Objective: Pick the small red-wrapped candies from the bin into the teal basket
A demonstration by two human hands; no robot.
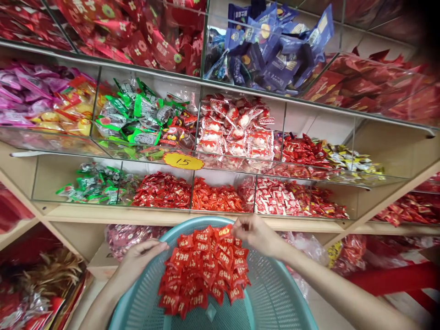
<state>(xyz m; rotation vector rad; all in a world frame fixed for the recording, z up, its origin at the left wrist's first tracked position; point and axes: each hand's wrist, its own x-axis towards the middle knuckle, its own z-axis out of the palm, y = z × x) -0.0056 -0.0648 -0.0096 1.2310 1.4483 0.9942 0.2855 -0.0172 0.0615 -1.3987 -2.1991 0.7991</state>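
A heap of red wrapped candies (206, 270) with pale lettering lies in a teal plastic basket (285, 293) with slotted sides. Over the left rim reaches my left hand (146, 252), its thumb and fingers pressed together near the heap's left side. What that pinch holds, if anything, does not show. My right hand (252, 233) is closed in a pinch at the heap's top right corner, beside the uppermost candies. Whether a candy or a clear wrapping is between those fingertips I cannot make out.
Tiered shelves with clear dividers rise ahead, holding orange-red candies (216, 197), green packets (144, 114) and blue packets (275, 50). A yellow tag (184, 160) marked 15 hangs on one shelf edge. A wooden ledge (130, 215) runs just behind the basket.
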